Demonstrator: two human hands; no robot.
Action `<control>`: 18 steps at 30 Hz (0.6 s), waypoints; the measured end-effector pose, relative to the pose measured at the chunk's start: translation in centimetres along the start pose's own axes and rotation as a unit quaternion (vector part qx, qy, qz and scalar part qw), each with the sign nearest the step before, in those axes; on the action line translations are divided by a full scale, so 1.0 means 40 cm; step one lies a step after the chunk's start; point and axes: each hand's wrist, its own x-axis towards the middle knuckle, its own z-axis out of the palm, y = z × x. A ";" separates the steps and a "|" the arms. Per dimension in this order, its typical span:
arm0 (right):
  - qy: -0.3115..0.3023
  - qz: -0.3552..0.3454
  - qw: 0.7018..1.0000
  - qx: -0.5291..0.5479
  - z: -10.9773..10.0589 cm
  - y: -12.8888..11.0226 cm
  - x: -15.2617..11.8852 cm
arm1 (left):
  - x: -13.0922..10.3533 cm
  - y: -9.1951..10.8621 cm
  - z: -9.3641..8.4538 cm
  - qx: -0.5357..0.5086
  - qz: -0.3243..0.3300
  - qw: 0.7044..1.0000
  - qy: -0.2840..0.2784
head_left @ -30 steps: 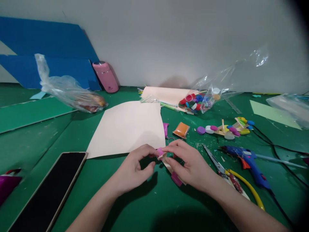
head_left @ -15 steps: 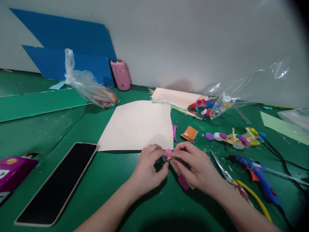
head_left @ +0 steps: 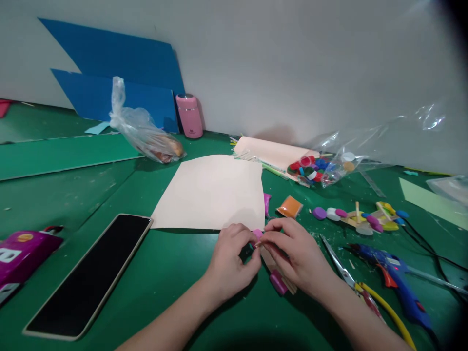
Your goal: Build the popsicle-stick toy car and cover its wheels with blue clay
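Observation:
My left hand point(head_left: 231, 265) is closed in a pinch beside a small pink round piece point(head_left: 258, 233), its fingertips almost meeting those of my right hand. With thumb and fingers, my right hand point(head_left: 298, 253) grips a flat wooden craft-stick piece point(head_left: 269, 261) that slants down under the palm. A purple-pink cap-like piece point(head_left: 278, 282) sits at the near end of the sticks. Exactly what is between the fingertips is too small to make out. Just behind the hands lies a cream paper sheet point(head_left: 212, 195).
On the right are scissors point(head_left: 338, 261), a blue glue gun point(head_left: 395, 273) and craft sticks with coloured caps point(head_left: 365, 217). An orange packet point(head_left: 290, 207) lies behind my right hand. A phone point(head_left: 89, 275) and a purple device point(head_left: 25, 258) are left; a pink flask point(head_left: 189, 117) stands behind.
The view has shifted slightly, so everything sits a little further right. Both hands keep nearly the same pose, and the near purple-pink piece looks slightly turned.

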 end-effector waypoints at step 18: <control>-0.049 0.001 0.999 0.017 -0.003 -0.003 0.015 | 0.000 -0.008 0.004 -0.007 0.002 1.000 0.028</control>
